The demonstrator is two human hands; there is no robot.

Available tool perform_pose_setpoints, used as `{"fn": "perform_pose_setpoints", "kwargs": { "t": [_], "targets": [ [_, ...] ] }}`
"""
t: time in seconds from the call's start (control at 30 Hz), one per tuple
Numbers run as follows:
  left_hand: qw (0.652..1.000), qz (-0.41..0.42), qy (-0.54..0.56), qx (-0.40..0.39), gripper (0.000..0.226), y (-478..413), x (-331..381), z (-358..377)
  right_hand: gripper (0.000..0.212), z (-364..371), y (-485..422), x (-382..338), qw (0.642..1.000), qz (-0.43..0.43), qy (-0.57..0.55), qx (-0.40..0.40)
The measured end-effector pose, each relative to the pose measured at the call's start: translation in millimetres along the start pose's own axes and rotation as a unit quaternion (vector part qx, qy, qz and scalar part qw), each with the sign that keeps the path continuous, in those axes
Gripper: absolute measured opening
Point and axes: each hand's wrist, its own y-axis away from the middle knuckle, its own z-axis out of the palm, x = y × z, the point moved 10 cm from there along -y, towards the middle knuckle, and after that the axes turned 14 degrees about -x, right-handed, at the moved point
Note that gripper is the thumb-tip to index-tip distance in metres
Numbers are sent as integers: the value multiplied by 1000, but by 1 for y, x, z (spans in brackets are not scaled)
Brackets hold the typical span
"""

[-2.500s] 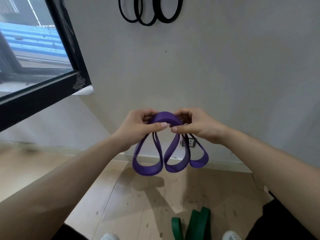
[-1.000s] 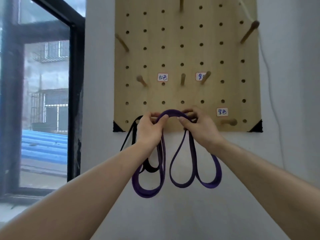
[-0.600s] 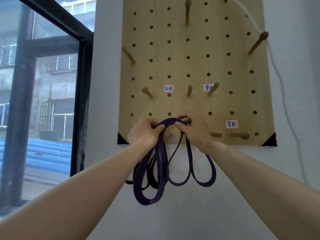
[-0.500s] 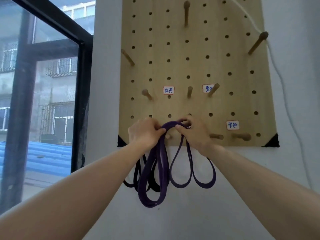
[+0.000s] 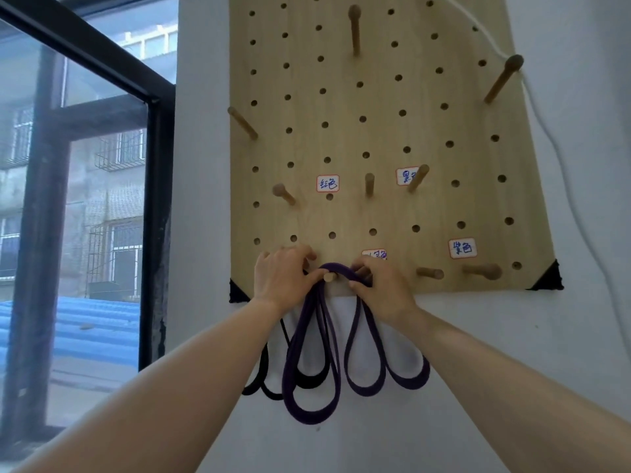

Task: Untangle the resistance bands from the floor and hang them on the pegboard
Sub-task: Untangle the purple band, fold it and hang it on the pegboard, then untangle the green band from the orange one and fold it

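- On the pegboard [image 5: 375, 107], near the middle: first label [image 5: 327, 183], white with a red edge, blue pen, reads "红色".
- Just right of it: second label [image 5: 404, 175], reads "黑", rest hidden behind a peg [image 5: 418, 178].
- Lower right: third label [image 5: 462, 248], reads "紫色".
- Low in the middle: fourth label [image 5: 374, 254], half hidden by the right hand [image 5: 382, 288], cannot be read.

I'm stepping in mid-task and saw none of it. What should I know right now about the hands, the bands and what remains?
Left hand: grips the purple resistance band at its top, left of the peg.
Right hand: pinches the same band right of the peg.
Done: band arched over that bottom-row peg of the pegboard, loops hanging below; black bands hang behind.
Left: let go and check it stays; the floor is out of view.
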Motion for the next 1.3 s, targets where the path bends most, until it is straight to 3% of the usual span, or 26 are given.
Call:
{"fn": "perform_pose_setpoints", "kwargs": {
  "t": [0.17, 0.37, 0.57, 0.67, 0.77, 0.9, 1.03, 1.23, 1.3],
  "targets": [
    [998, 36, 43, -33, 28, -1, -3, 6, 20, 2, 2, 1, 999, 2, 33, -4],
    [998, 41, 19, -54, 48, 11, 3, 4, 37, 6, 7, -2, 997, 27, 44, -62],
    [985, 69, 160, 4, 50, 61, 2, -18, 53, -4, 56, -30, 998, 5, 57, -29],
    [974, 95, 202, 36, 44, 102, 10, -30, 40, -6, 102, -50, 999, 4, 36, -9],
    [961, 100, 256, -17, 29, 155, 19, -14, 20, 5, 155, -62, 1000, -16, 20, -8],
    [944, 63, 297, -131, 15, 240, 19, 51, 16, 59, 228, -35, 994, 42, -11, -101],
    [910, -18, 343, -234, 12, 330, 4, 137, 19, 130, 307, 15, 966, 122, -66, -219],
    [853, -160, 316, -383, 8, 504, -21, 262, 19, 247, 444, 85, 870, 230, -82, -428],
    [827, -199, 319, -417, 17, 563, -22, 288, 19, 282, 492, 97, 838, 246, -77, -481]
  ]
}}
